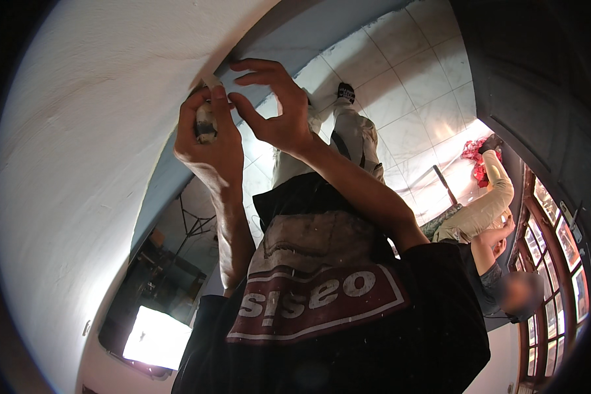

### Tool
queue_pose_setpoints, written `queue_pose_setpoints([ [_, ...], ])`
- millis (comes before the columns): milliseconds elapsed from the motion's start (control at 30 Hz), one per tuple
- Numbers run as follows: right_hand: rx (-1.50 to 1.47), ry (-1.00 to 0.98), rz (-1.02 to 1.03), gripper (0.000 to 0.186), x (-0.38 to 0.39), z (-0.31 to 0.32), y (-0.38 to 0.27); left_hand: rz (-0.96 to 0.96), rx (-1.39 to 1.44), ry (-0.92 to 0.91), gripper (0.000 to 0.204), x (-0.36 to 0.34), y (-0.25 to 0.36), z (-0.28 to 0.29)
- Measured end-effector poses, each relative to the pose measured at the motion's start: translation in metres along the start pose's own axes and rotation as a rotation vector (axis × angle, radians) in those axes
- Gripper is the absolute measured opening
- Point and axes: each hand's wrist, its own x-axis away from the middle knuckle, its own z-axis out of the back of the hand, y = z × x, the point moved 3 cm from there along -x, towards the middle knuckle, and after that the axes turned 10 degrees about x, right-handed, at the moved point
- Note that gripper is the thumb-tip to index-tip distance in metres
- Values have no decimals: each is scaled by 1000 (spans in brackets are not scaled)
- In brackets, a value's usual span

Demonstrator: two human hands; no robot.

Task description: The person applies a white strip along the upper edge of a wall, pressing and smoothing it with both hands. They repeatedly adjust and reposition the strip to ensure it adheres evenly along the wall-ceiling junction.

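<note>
My left hand (210, 141) is raised against the wall, its fingers wrapped round a pale roll of tape (206, 123) with a dark patch on its face. A short light strip (211, 80) sticks out above the fingertips, beside the edge where white wall meets the blue-grey band. Just to the right, my right hand (279, 108) holds nothing that shows. Its fingers are spread and curved, and the thumb tip comes close to the left fingertips. Whether the thumb touches them I cannot tell.
A white wall (79, 131) curves along the left, bordered by a blue-grey band (289, 29). Pale floor tiles (400, 98) lie below. At the right, another person (482, 223) sits near a dark door (538, 72) and a paned window (551, 282). A tripod (194, 220) stands lower left.
</note>
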Motion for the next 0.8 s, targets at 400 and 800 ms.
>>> queue_pose_setpoints([
  [400,-469,-335,-741,26,-16,-12,22,20,-1,-34,21,1,0,1],
  [800,-867,-334,-934,26,-8,-21,7,-20,-43,-7,17,1,2,4],
])
